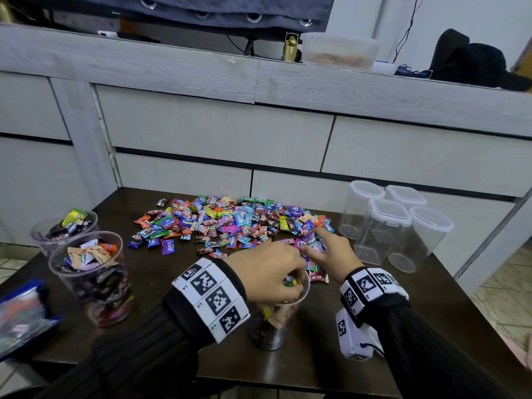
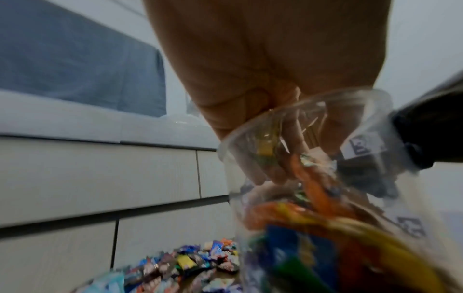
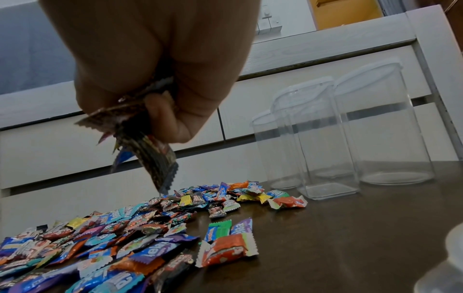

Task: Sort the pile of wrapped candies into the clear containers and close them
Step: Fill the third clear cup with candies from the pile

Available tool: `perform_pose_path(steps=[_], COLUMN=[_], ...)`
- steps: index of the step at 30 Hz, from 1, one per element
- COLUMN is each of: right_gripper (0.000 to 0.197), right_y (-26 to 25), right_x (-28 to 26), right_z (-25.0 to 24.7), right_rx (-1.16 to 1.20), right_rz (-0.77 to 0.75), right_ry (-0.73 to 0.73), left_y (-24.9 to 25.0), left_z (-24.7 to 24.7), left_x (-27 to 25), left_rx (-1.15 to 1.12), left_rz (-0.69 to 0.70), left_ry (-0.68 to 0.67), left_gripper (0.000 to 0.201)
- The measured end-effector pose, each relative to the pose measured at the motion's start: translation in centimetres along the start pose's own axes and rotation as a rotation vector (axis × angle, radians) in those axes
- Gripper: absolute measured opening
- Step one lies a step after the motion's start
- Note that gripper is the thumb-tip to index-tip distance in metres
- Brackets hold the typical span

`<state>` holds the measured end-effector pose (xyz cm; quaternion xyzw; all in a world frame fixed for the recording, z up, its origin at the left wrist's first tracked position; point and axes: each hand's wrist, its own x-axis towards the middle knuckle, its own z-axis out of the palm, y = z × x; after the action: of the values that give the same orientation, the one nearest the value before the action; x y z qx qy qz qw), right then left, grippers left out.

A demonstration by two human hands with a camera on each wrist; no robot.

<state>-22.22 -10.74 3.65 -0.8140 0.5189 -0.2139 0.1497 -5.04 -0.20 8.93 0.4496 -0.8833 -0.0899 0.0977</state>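
Note:
A pile of wrapped candies (image 1: 227,223) in many colours is spread over the far half of the dark table (image 1: 388,335). My left hand (image 1: 289,282) dips its curled fingers into the mouth of a clear cup (image 1: 272,329) near the front edge, and it pinches a green-yellow candy (image 1: 290,281). The left wrist view shows those fingers (image 2: 265,170) inside the rim of the cup (image 2: 310,123), above mixed candies. My right hand (image 1: 315,245) hovers over the pile's right front corner. It pinches a bunch of candies (image 3: 152,152), purple and pink in the head view.
Several empty clear containers (image 1: 388,226) with white lids on stand at the table's right rear. Two open clear containers (image 1: 92,280) (image 1: 64,228) holding candies stand at the left. A blue bag (image 1: 23,315) lies at the left edge. Grey drawers rise behind the table.

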Motion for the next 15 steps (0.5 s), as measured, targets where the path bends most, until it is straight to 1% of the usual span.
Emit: perform_pose_path(steps=[4,7,10,12,14,15], right_gripper=[0.043,0.043,0.035,0.032,0.026,0.023], right_y=[0.1,-0.1,-1.1,-2.1,-3.4,-4.1], right_x=[0.1,0.3,0.2,0.1,-0.1,-0.3], right_z=[-0.3,-0.8,-2.0,-3.1,-4.2,-4.7], right_rx=[0.016,0.028,0.123,0.171,0.244,0.292], right_rz=[-0.009,-0.012,-0.026,-0.057,-0.103,-0.132], right_ry=[0.008,0.033,0.076,0.121,0.158,0.171], left_y=[-0.2,-0.3,-0.5,-0.6,-0.8,-0.9], left_z=[1.0,1.7,2.4,2.9,3.5,3.8], left_x=[-1.1,-1.7,-2.1,-2.4,-2.6,-2.7], left_rx=[-0.229,-0.391,-0.540,-0.509,-0.396,-0.379], left_rz=[-0.031,-0.049,-0.045,-0.016,-0.021,-0.044], left_ry=[0.146,0.227,0.301,0.381,0.470,0.499], left_gripper=[0.020,0.029,0.041,0.049,0.066,0.076])
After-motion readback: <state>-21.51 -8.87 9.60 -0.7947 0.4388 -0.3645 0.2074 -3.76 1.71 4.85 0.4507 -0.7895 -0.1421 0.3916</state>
